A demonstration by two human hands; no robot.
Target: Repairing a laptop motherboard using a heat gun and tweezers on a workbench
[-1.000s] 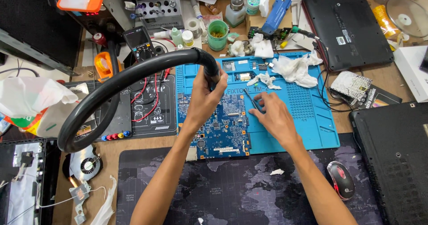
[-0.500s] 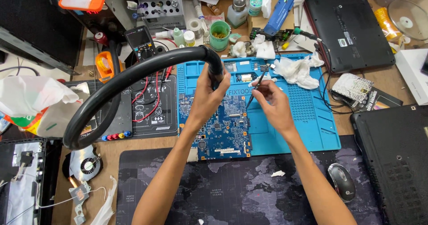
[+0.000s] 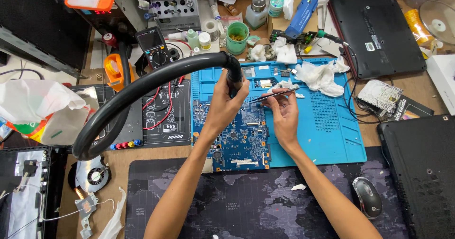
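Black and ribbed, the thick flexible hose arches from the left edge of the tabletop up to our left hand, which is wrapped tight around its nozzle end above the blue printed circuit board. Just to the right, our right hand pinches slim metal tweezers, tips pointing left toward the nozzle. We judge the tweezers could slip and scratch the board, or the stiff hose could spring sideways and knock small parts loose. The board lies on a blue silicone work mat, with crumpled white tissues behind it, a closed black laptop further right, and a grey mouse on the dark map-printed desk pad.
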